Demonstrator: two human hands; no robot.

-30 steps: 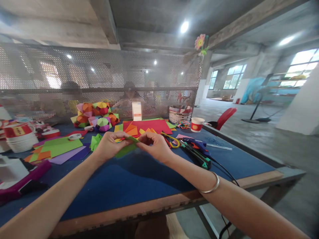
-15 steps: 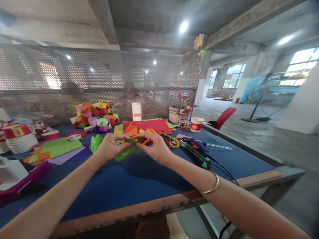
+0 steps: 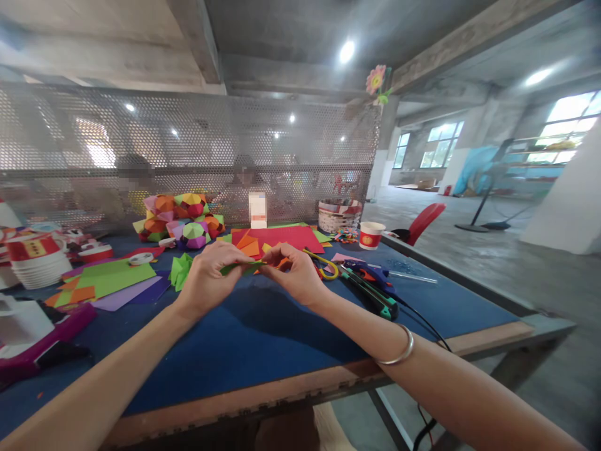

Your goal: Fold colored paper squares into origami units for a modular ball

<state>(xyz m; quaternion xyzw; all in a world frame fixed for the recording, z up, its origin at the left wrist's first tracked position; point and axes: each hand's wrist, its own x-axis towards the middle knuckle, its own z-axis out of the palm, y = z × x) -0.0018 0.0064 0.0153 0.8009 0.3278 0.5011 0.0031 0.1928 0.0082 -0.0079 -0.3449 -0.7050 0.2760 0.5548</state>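
Above the blue table, my left hand and my right hand meet and both pinch a folded piece of green paper. The paper lies nearly edge-on between the fingertips, held in the air over the tabletop. A silver bangle circles my right wrist. Right behind my hands lie orange paper triangles on a red sheet.
Coloured paper balls sit at the back, green and purple sheets at left, a small folded green piece beside my left hand. Scissors, a glue gun with cord, a paper cup and a basket lie right. A mesh screen backs the table.
Both hands rose slightly and turned the green paper, which now shows as a thinner, flatter strip between the fingertips.
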